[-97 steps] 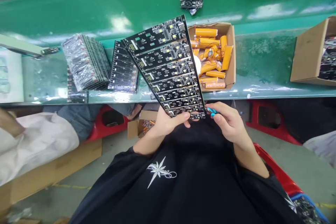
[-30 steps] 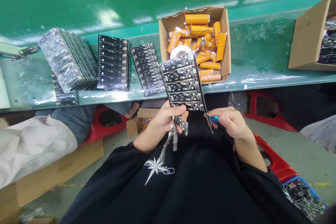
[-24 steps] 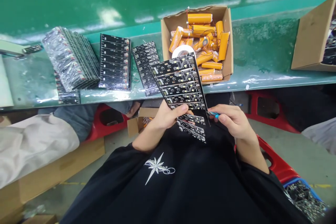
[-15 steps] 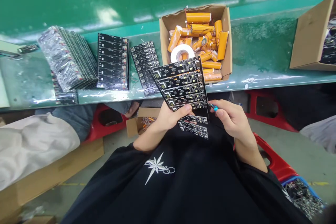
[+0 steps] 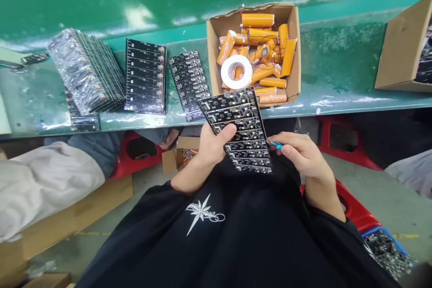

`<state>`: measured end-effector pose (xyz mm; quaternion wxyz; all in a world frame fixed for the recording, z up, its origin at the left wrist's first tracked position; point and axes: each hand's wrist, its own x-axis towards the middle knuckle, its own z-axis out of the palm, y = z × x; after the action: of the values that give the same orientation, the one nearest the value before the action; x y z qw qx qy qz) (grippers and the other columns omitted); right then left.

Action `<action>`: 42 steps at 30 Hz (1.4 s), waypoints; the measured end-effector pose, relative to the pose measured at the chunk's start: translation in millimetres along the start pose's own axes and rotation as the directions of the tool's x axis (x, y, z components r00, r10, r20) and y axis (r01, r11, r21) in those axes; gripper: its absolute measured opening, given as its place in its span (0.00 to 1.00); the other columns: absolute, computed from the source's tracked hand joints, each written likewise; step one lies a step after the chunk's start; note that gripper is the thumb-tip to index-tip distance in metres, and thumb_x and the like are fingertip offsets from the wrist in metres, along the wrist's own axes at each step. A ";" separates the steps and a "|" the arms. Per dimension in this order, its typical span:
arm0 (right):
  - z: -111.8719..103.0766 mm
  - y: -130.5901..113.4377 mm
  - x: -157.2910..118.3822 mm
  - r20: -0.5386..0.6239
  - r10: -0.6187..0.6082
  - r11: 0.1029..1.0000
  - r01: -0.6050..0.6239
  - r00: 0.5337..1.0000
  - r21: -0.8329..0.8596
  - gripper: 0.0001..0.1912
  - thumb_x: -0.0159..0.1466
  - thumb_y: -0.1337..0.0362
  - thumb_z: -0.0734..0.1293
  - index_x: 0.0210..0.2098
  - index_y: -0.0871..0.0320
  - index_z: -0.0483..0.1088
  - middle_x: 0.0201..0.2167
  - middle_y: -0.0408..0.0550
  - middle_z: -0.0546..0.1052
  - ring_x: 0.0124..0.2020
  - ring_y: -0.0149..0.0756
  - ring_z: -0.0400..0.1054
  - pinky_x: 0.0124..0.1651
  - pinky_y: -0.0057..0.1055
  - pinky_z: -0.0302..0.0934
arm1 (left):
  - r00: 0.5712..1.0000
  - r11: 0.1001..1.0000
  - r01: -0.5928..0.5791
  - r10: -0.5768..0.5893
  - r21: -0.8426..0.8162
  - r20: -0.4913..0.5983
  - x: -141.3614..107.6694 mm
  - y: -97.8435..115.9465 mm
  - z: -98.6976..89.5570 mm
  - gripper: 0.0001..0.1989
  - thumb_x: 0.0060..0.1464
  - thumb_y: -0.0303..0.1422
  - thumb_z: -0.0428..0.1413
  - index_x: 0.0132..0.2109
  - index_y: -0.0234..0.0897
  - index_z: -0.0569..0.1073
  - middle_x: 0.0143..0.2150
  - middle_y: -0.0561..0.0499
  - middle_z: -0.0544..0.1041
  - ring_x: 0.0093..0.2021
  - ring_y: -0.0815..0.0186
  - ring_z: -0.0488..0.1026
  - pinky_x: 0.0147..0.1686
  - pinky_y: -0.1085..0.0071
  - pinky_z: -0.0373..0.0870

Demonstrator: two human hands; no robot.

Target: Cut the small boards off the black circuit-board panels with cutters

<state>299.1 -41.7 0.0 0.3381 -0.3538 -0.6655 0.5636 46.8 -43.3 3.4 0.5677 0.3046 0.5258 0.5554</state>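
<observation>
My left hand (image 5: 212, 147) grips a black circuit board panel (image 5: 232, 107) by its left edge, thumb lying across the front. The panel is tilted above my lap, in front of the bench edge. Rows of small parts and pale squares run across it, and its lower strips fan out at slightly different angles. My right hand (image 5: 306, 156) is closed around a small blue-handled tool (image 5: 276, 145) with a thin dark tip. That tip is at the panel's right edge, about halfway down; whether it touches is unclear.
Beyond the panel, a cardboard box (image 5: 296, 63) holds orange-wrapped cylinders and a white tape roll (image 5: 224, 72). Leftward on the green bench (image 5: 334, 60) lie more board panels (image 5: 187, 78) and a tall stack (image 5: 86, 72). Another carton (image 5: 398, 49) stands right; red stools (image 5: 357, 207) are below.
The panel has come down towards me and its lower strips now sit closer in line with the rest. My left thumb has shifted up and left. The right hand still holds the tool.
</observation>
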 end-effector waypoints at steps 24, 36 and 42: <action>13.1 1.4 -1.9 -0.187 0.052 0.988 -0.078 0.981 -0.133 0.18 0.79 0.51 0.66 0.58 0.51 0.82 0.45 0.50 0.85 0.41 0.40 0.80 0.48 0.37 0.74 | 0.974 0.984 0.143 -0.159 0.103 0.163 -8.3 -1.8 -8.6 0.27 0.53 0.53 0.74 0.46 0.37 0.79 0.40 0.46 0.86 0.33 0.58 0.85 0.30 0.66 0.87; 15.4 9.7 -1.3 -0.169 0.103 0.992 -0.089 0.980 0.088 0.22 0.77 0.44 0.66 0.53 0.51 0.85 0.41 0.50 0.86 0.37 0.43 0.80 0.41 0.38 0.76 | 0.855 0.905 0.425 -0.392 -0.027 0.339 -7.8 4.2 -2.8 0.29 0.48 0.55 0.76 0.44 0.38 0.78 0.28 0.50 0.81 0.20 0.59 0.78 0.17 0.65 0.80; 21.7 1.1 -0.3 -0.298 0.076 0.995 -0.091 0.952 -0.037 0.21 0.79 0.46 0.65 0.56 0.51 0.83 0.45 0.50 0.85 0.37 0.40 0.78 0.45 0.38 0.75 | 0.914 0.956 0.292 -0.288 0.028 0.287 -11.3 -1.5 -1.8 0.25 0.52 0.54 0.74 0.42 0.38 0.80 0.33 0.47 0.85 0.27 0.56 0.84 0.21 0.65 0.83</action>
<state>280.9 -52.9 -4.0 0.4008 -0.4704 -0.6057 0.5011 47.5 -54.8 4.4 0.7164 0.2965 0.4726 0.4189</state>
